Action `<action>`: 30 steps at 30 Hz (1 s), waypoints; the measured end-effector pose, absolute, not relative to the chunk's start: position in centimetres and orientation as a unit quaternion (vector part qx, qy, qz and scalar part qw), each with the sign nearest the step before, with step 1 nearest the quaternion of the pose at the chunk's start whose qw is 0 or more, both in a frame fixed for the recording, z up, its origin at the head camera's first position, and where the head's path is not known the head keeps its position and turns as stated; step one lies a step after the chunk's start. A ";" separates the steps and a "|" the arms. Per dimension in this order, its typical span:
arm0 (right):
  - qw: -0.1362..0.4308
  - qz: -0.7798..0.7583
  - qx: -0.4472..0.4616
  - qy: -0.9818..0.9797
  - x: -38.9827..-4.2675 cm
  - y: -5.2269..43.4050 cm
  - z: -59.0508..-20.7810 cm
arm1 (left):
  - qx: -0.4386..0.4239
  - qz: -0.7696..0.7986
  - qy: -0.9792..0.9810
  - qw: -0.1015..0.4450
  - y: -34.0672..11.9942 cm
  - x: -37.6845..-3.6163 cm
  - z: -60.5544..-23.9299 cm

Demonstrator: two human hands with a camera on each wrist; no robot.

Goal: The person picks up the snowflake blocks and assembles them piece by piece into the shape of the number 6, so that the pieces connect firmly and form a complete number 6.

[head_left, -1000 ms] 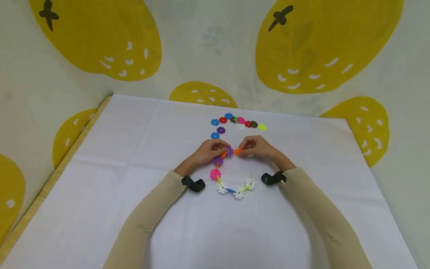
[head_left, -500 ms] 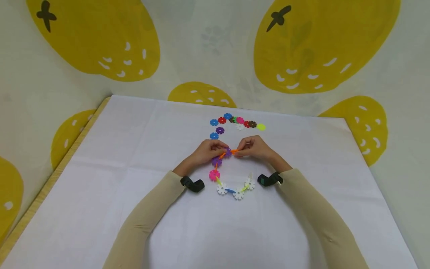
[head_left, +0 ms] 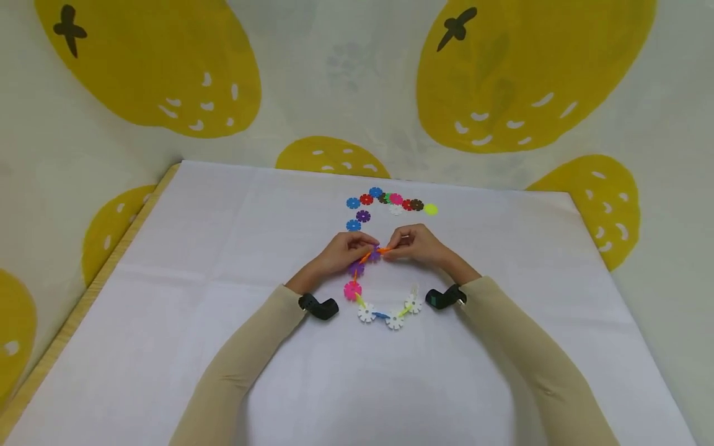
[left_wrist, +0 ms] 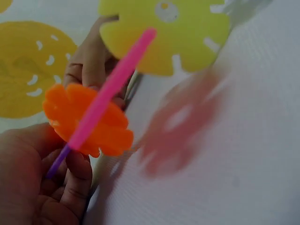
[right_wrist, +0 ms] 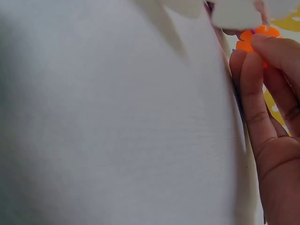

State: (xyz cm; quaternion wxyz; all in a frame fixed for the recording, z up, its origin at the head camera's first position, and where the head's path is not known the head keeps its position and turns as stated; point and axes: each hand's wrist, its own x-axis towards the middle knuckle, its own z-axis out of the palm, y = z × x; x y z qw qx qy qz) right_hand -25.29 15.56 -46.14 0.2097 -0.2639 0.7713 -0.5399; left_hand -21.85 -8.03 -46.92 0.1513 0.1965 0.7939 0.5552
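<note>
Notched plastic flower discs are joined edge to edge in a curved chain, its lower part on the white tabletop. At the chain's upper end my left hand [head_left: 347, 251] pinches a purple disc [head_left: 375, 255]. My right hand [head_left: 417, 244] pinches an orange disc [head_left: 385, 250] between thumb and fingers, its edge meeting the purple disc; how deep the notches sit is hidden. Lower along the chain come a pink disc [head_left: 352, 290] and white discs [head_left: 394, 319]. In the left wrist view a yellow disc [left_wrist: 187, 44] and another orange disc [left_wrist: 112, 136] hang near the fingers.
Loose discs lie beyond the hands: blue [head_left: 353, 225], purple [head_left: 363, 216], several more in a row, and a yellow-green one [head_left: 431, 209] at its right end. The white-covered table [head_left: 167, 310] meets a fruit-patterned cloth backdrop [head_left: 334, 74].
My right hand has moved left, bringing the orange disc from a small gap into contact with the purple disc. My left hand keeps its pinch and stays nearly still.
</note>
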 end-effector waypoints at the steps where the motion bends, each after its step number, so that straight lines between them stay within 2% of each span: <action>1: 0.214 -0.538 -0.268 0.770 -25.3 15.5 -46.0 | 0.202 0.550 0.796 0.151 -8.0 -21.8 -46.9; 9: 0.208 -0.500 -0.274 0.794 -25.6 15.3 -45.6 | 0.216 0.531 0.806 0.145 -8.1 -22.2 -46.7; 17: 0.194 -0.481 -0.261 0.814 -26.4 16.1 -45.7 | 0.208 0.535 0.803 0.162 -8.3 -22.2 -46.8; 30: 0.128 -0.514 -0.102 0.842 -27.6 16.1 -45.5 | 0.229 0.543 0.793 0.153 -8.1 -22.1 -47.1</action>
